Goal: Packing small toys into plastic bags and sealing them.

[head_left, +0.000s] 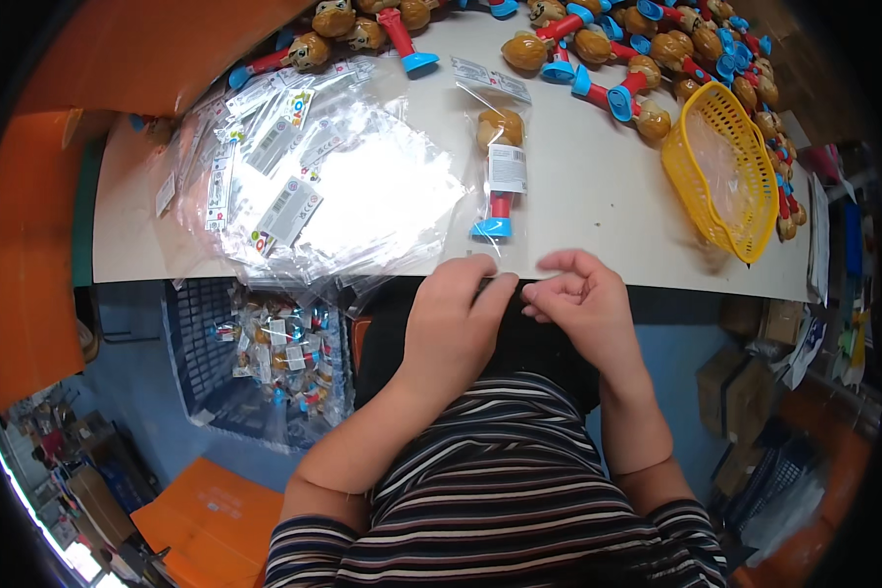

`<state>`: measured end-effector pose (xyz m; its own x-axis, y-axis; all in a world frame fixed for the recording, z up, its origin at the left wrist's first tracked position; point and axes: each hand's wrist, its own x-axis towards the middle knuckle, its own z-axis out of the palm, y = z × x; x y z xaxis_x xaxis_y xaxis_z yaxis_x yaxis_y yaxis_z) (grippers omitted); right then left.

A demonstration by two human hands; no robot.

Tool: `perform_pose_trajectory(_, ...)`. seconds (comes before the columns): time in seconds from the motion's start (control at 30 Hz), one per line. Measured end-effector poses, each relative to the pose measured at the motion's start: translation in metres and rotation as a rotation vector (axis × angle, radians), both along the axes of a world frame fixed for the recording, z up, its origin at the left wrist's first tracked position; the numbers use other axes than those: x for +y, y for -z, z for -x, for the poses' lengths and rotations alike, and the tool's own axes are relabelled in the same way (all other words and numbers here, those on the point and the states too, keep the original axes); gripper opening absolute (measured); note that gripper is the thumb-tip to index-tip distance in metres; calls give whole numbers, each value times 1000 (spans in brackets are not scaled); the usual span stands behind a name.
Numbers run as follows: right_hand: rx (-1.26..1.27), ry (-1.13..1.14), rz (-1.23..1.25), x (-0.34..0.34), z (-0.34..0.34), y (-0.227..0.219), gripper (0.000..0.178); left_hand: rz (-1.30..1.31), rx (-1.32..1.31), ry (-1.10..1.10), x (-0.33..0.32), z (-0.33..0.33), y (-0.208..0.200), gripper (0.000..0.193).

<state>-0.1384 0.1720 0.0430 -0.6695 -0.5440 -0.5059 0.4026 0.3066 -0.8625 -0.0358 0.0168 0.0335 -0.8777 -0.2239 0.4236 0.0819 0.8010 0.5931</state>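
Note:
A clear plastic bag (514, 216) lies on the worktable just beyond my hands. Inside it is a toy (500, 130) with a round brown head, a red stem and a flared blue end, partly covered by a white printed label (507, 169). My left hand (456, 318) is curled at the bag's near end, its index finger and thumb around the edge there. Close by on the right, my right hand (586, 299) has its index finger raised, while its thumb and other fingers bend together. Whatever lies between those right fingertips is too small to make out.
Flat clear bags (363, 186) with printed headers pile up on the left. Loose toys (647, 73) crowd the far edge, beside a yellow basket (671, 147) at right. Under the table, a blue crate (188, 343) holds bagged toys. Orange panels (29, 245) stand at far left.

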Motion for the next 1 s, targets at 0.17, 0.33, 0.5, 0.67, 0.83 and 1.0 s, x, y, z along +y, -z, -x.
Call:
perform_pose_trajectory(0.17, -157, -80, -64, -4, -7, 0, 27, -96, -25, -202, -7, 6, -12, 51)
perform_pose_trajectory(0.33, -218, -104, 17, -16, -15, 11, 35, -263, 76, -315, -23, 73, -32, 88)
perform_pose_trajectory(0.5, -171, -75, 84, -21, -21, 8, 31, -519, -218, -314, -30, 112, -21, 91)
perform_pose_trajectory(0.67, 903, 194, 10, -17, -26, -19, 17, -1688, 7, -294, -31, 98, -19, 88)
perform_pose_trajectory(0.83, 1367, 93, -176, -18, -18, -34, 28, -1911, 77, -249, -32, 93, -15, 39)
perform_pose_trajectory(1.0, 1513, 146, -319, -3, -19, -41, 30, -1900, 27, -170, -45, 85, -29, 33)
